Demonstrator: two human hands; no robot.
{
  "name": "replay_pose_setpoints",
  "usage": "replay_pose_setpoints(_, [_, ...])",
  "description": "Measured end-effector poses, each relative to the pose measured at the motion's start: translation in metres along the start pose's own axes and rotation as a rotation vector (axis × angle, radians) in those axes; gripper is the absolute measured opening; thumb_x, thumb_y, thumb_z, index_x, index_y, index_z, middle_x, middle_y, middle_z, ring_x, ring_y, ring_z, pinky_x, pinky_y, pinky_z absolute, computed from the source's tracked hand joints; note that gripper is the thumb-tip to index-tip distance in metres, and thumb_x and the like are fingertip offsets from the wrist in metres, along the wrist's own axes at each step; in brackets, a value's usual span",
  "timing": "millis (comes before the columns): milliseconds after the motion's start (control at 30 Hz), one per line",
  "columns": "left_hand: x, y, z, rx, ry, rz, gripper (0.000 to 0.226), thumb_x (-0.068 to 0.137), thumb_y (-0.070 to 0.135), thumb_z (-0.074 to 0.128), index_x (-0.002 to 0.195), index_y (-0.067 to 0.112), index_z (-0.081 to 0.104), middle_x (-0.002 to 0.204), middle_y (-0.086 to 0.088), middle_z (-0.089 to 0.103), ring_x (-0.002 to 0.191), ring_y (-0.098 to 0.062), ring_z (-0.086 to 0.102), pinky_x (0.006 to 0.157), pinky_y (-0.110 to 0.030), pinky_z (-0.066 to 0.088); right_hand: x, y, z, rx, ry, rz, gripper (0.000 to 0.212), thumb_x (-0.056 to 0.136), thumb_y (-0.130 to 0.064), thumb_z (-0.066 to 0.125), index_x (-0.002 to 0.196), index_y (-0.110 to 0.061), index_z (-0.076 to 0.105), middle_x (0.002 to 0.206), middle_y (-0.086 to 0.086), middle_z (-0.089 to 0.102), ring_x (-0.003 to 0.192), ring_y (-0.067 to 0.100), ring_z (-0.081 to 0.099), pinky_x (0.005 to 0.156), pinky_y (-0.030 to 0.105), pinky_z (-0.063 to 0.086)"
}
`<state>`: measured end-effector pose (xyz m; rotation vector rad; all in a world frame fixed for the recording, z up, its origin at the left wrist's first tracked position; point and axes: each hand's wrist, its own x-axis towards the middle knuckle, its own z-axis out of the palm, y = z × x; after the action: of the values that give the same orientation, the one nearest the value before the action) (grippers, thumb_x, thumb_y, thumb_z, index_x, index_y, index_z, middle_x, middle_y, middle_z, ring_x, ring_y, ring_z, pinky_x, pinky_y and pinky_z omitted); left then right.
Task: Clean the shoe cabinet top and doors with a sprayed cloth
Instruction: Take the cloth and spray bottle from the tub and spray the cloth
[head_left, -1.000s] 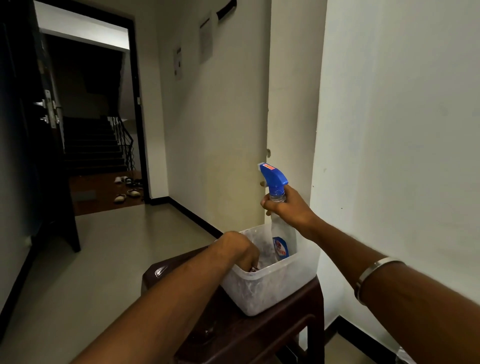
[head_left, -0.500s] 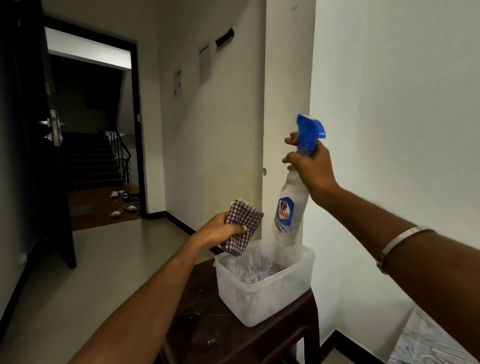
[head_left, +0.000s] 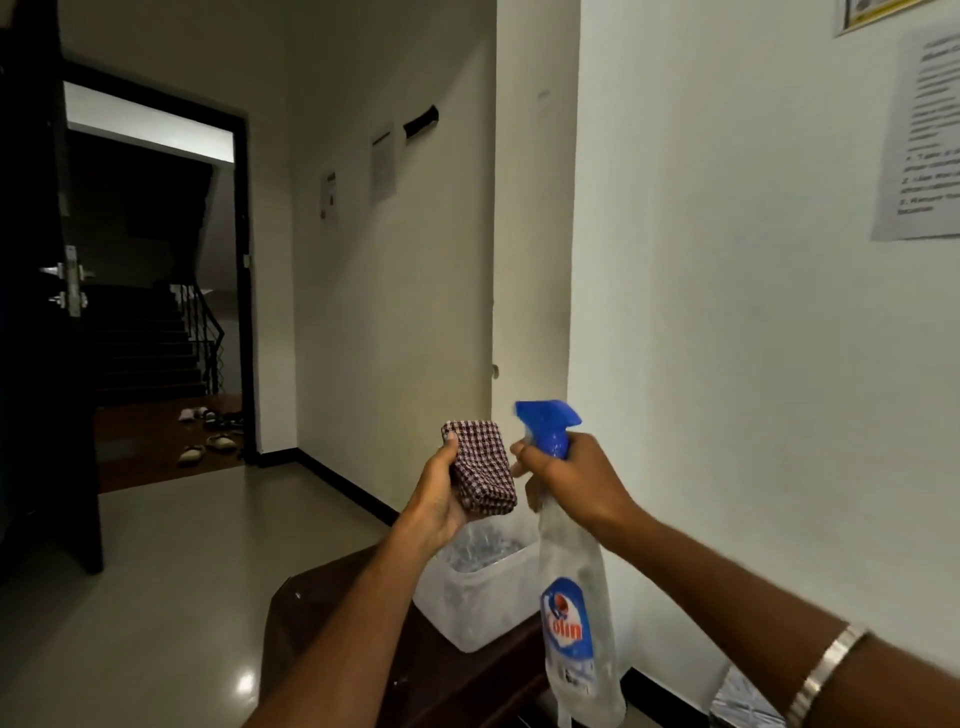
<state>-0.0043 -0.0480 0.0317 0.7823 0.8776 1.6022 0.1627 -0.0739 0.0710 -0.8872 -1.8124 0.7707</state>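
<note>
Left hand (head_left: 434, 499) grips a folded checked woven cloth (head_left: 480, 470); right hand (head_left: 576, 480) wraps the clear plastic bottle (head_left: 574, 597) neck below its blue trigger head

Single head-worn wide-angle view, looking forward and slightly down a hallway, both forearms reaching in from the bottom edge, hands close at lower centre, white wall (head_left: 727, 364) filling the right, doorway (head_left: 156, 260) far at left.

Dim corridor, glare spot on floor (head_left: 244, 683), perhaps overhead light; blurred notice (head_left: 919, 140), bowed edges.
</note>
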Motion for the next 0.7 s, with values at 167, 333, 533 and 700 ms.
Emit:
replay_pose_setpoints(167, [-0.006, -0.007, 0.001, -0.022, -0.006, -0.005, 0.047, 0.102, 0.044, 0.032, 0.115, 0.009, 0.061, 0.106, -0.016, 0.068, 0.091, -0.029, 0.065, 0.066, -0.044, 0.054, -0.02, 0.0, 0.018, -0.052, -0.032, 0.023, 0.019, 0.09, -0.024, 0.06, 0.083, -0.007, 0.064, 0.071, 0.007, 0.065, 0.059, 0.011, 0.061, 0.062, 0.024, 0.053])
replay_pose_setpoints(333, [-0.005, -0.011, -0.004, -0.025, -0.03, 0.034, 0.046, 0.101, 0.042, 0.034, 0.115, 0.01, 0.062, 0.103, -0.013, 0.07, 0.091, -0.026, 0.066, 0.065, -0.04, 0.054, -0.022, 0.002, 0.023, -0.07, -0.017, 0.021, 0.017, 0.092, -0.023, 0.058, 0.076, -0.02, 0.053, 0.063, -0.003, 0.057, 0.044, -0.003, 0.056, 0.044, 0.005, 0.039])
replay_pose_setpoints(533, [-0.002, -0.018, 0.0, -0.024, -0.052, 0.055, 0.046, 0.101, 0.042, 0.035, 0.119, 0.009, 0.063, 0.103, -0.013, 0.07, 0.09, -0.025, 0.067, 0.061, -0.035, 0.056, -0.024, 0.005, 0.023, -0.108, -0.051, -0.003, 0.022, 0.092, -0.021, 0.057, 0.071, -0.02, 0.051, 0.06, -0.002, 0.055, 0.041, -0.005, 0.053, 0.043, 0.006, 0.038])
replay_pose_setpoints(700, [0.002, -0.024, 0.0, -0.039, -0.054, 0.054, 0.043, 0.099, 0.04, 0.039, 0.121, 0.009, 0.061, 0.107, -0.014, 0.069, 0.095, -0.027, 0.065, 0.067, -0.04, 0.054, -0.024, 0.013, 0.019, -0.099, 0.023, 0.009, 0.02, 0.092, -0.023, 0.059, 0.074, -0.025, 0.049, 0.065, -0.006, 0.055, 0.052, 0.006, 0.056, 0.045, 0.006, 0.039])
